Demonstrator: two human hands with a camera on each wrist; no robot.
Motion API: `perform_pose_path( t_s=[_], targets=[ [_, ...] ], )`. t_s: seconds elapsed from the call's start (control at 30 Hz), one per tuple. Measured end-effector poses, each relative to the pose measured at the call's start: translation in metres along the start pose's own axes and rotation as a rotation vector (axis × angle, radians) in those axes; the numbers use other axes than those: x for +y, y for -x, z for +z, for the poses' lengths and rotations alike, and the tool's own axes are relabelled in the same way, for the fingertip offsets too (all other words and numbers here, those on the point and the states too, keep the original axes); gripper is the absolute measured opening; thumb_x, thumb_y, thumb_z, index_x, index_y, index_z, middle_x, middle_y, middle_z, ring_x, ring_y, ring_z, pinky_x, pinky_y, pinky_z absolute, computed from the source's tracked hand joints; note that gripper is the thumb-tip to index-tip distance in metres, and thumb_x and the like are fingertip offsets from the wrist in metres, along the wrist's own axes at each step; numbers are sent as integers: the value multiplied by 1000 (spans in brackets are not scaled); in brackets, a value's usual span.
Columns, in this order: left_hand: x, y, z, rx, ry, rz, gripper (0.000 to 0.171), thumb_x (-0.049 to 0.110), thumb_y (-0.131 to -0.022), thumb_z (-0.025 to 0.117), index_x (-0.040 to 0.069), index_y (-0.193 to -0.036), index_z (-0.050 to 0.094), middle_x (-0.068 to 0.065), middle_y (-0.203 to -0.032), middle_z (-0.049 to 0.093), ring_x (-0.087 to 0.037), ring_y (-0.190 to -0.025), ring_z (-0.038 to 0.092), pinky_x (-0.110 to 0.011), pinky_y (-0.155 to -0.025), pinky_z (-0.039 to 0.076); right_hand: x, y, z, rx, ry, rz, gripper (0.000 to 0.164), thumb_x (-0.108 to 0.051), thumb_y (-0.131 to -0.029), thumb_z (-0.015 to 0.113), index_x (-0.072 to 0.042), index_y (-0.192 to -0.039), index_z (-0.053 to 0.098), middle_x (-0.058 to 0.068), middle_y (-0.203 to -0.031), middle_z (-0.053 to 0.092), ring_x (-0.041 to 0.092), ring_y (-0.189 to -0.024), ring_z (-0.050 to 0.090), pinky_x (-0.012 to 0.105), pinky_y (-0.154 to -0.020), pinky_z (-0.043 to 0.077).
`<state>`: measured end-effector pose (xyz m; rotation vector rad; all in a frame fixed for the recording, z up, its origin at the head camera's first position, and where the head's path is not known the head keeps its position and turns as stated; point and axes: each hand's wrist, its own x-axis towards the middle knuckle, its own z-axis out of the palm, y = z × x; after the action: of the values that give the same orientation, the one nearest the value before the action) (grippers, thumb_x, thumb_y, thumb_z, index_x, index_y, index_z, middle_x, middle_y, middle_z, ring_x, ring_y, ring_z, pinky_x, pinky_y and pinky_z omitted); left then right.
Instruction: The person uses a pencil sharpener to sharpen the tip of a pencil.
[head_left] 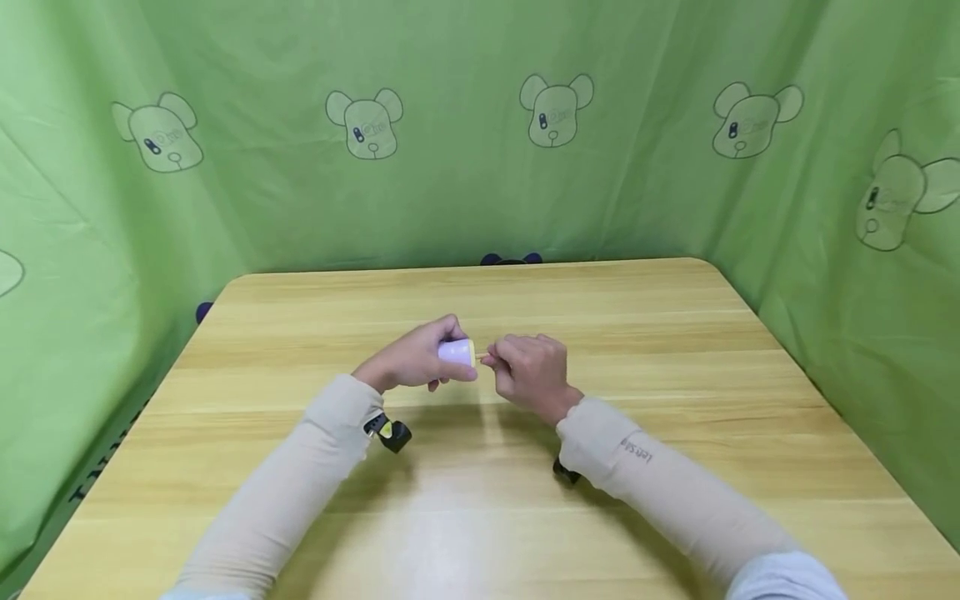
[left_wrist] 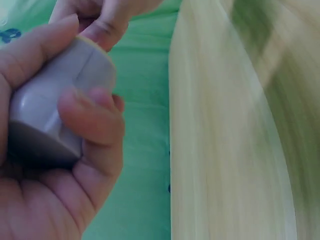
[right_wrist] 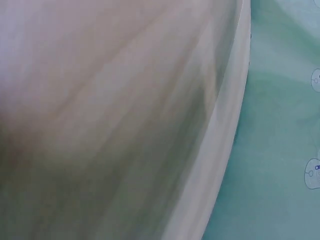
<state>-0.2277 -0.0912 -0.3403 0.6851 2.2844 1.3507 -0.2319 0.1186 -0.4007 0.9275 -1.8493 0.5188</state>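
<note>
Right, with the lilac cup (head_left: pixel 454 352) as our marker, we start well to its left: green curtain (head_left: pixel 90 250) there, hanging down beside the wooden table (head_left: pixel 360 300). Coming in closer, below and left of the cup, we have the pale left sleeve (head_left: pixel 288 483), with a black device (head_left: pixel 397 435) at the wrist. Just beside the cup on that side, it's the left hand (head_left: pixel 408 358), and we can see it gripping, fingers and thumb curled about the cup's wall. And the cup itself? Tipped on its side over the table, we see, between the two hands, yellow rim (head_left: pixel 472 352) facing right! Just right of the cup, we pick up a thin stick (head_left: pixel 482 356), only a short length in view; how far it reaches inside, we can't tell. On it, near the cup, comes the right hand (head_left: pixel 534 371), fingers curled, pinching that stick at the fingertips. Below and right of the cup, we spot a second black device (head_left: pixel 566 472) under the cuff, then the right sleeve (head_left: pixel 675 492) with its dark lettering (head_left: pixel 636 451). Well right of the cup, past the table, we're back at green curtain, printed with an outlined animal head (head_left: pixel 892 200).
</note>
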Motion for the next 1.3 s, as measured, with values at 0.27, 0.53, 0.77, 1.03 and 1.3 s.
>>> perform_pose_path(
  t_s=[0.27,0.53,0.77,1.03,1.3],
  targets=[
    [-6,-3,8,111,-278,110,41,16,-78,82,6,-104,51,-11,-98,60,-23,-80,58,-30,-62,52,-5,-24,-18,-645,-404,615,30,-20,-93,65,-12,-67,52,-4,-59,50,9,-48,40,24,-42,31],
    [-1,-1,4,150,-283,89,43,19,-78,82,6,-105,52,-11,-103,62,-24,-82,58,-30,-64,52,-2,-41,-24,-755,-427,733,22,-22,-94,65,-10,-76,60,-1,-66,56,13,-56,46,27,-52,40],
    [3,3,-7,117,-76,8,41,19,-81,79,6,-107,50,-13,-93,59,-20,-65,55,-27,-45,45,-7,-23,-17,-261,-64,166,12,-16,-83,77,-9,-87,69,3,-81,68,21,-72,62,41,-70,42],
    [14,8,-12,9,115,-28,36,16,-83,75,2,-102,48,-14,-87,57,-17,-56,50,-27,-42,43,-7,-7,-4,53,5,-26,28,-30,-98,58,-7,-88,70,6,-77,66,23,-64,59,41,-65,39],
    [15,6,-10,-47,226,-65,36,15,-84,74,1,-102,46,-12,-84,55,-16,-53,48,-26,-42,41,-2,-2,4,170,131,-103,29,-29,-95,64,-3,-80,65,7,-73,63,24,-59,56,40,-62,38]
  ],
)
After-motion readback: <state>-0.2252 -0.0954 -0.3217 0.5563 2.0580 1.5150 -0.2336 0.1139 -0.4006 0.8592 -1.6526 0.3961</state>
